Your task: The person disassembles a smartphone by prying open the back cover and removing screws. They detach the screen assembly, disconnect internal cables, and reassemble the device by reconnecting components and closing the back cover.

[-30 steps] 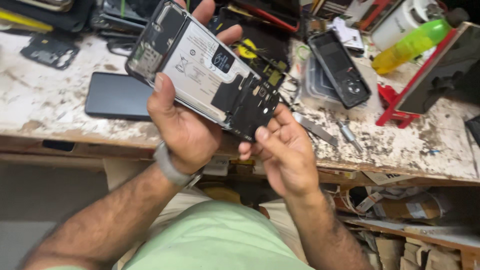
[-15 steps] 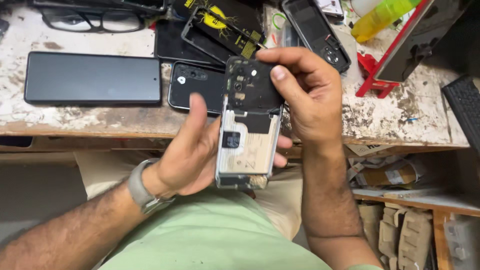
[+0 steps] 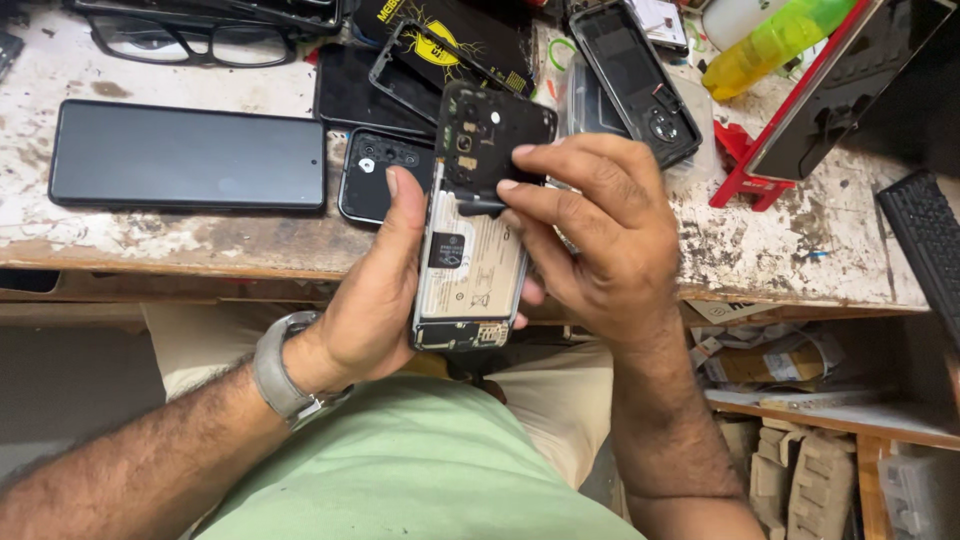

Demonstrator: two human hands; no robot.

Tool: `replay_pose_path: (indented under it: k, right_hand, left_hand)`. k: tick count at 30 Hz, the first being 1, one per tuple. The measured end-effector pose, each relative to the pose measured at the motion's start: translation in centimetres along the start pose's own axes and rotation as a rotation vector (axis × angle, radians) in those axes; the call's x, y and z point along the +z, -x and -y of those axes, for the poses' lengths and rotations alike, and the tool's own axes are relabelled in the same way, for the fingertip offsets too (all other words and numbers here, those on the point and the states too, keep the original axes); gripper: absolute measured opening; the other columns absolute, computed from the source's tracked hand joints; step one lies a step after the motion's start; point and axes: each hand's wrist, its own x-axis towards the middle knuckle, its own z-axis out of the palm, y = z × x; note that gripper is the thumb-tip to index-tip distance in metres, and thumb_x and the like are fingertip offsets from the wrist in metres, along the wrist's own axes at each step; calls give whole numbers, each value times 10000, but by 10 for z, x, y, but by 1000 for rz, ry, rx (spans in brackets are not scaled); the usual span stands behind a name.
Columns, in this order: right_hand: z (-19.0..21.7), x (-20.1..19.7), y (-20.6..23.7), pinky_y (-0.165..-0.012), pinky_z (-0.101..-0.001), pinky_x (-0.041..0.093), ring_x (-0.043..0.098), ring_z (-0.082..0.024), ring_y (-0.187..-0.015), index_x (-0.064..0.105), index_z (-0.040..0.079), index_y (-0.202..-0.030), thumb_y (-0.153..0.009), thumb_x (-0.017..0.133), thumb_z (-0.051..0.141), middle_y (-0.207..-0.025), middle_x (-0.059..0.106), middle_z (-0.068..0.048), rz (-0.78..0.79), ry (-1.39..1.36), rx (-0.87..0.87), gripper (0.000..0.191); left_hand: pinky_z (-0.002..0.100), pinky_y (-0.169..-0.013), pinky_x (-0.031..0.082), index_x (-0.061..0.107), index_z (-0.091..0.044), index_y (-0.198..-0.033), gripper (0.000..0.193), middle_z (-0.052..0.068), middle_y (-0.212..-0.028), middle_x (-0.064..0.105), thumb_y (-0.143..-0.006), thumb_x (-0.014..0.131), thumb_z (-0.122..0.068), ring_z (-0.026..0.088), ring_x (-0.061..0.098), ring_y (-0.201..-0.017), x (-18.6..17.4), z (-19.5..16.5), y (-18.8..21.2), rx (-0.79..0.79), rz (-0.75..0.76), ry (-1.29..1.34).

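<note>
Phone [image 3: 468,268] opened, in both your hands.
Left hand [image 3: 365,290] grips its body; right hand [image 3: 590,225] pinches the black cover [image 3: 495,135] at its far end.

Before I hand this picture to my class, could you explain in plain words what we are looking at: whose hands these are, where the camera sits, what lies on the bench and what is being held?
The camera is worn on a person's head and looks down, so both hands are that person's own. The left hand, with a wristwatch on its wrist, grips an opened phone with its insides showing. The right hand pinches a black inner cover at the phone's top end. Behind lies a worn, paint-stained workbench. On it are a dark phone lying flat, a pair of glasses, an empty phone frame, a yellow-green bottle and a red stand.
</note>
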Motion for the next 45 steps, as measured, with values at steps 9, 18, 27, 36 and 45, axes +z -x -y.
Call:
replay_pose_path:
  k: [9, 18, 27, 36, 45]
  right_hand:
    - [-11, 6, -1, -938, -219, 504, 602, -99, -1053, 649, -28, -1084, -1116, 656, -15, -1164, 622, -63, -94, -678, 406, 35]
    - [-19, 3, -2, -851, -198, 487, 583, -68, -936, 658, -31, -1076, -1114, 667, 16, -1120, 637, -48, -88, -798, 497, 62]
    - [-19, 2, -3, -943, -229, 492, 608, -93, -1010, 654, -38, -1072, -1128, 668, 18, -1116, 652, -59, -109, -841, 484, 80]
    - [-24, 0, -6, -847, -207, 477, 599, -65, -897, 667, -18, -1062, -1102, 683, 59, -1007, 683, -25, -109, -895, 561, 89]
    - [-58, 14, -8, -575, -230, 461, 579, -81, -652, 647, 4, -1063, -1123, 695, 81, -870, 668, -33, -284, -1034, 558, 109]
  left_hand:
    - [417, -845, 633, 461, -18, -1486, 917, 215, -1228, 670, -961, 170, -710, 258, 720, -994, 3, 0, 0, -43, -81, -61]
    - [425, -851, 634, 502, 21, -1458, 943, 227, -1234, 680, -972, 168, -716, 272, 722, -997, 2, 1, 2, -42, -82, -48]
    - [419, -847, 633, 508, 14, -1458, 941, 238, -1246, 684, -970, 166, -714, 273, 724, -990, 0, 0, 3, -41, -99, -68]
    - [419, -844, 637, 508, 9, -1457, 950, 236, -1244, 689, -966, 159, -726, 273, 729, -991, 0, -1, 4, -43, -98, -81]
    - [417, -807, 644, 461, -42, -1493, 975, 226, -1220, 695, -905, 179, -767, 264, 741, -952, -4, -1, 10, -78, -138, -132]
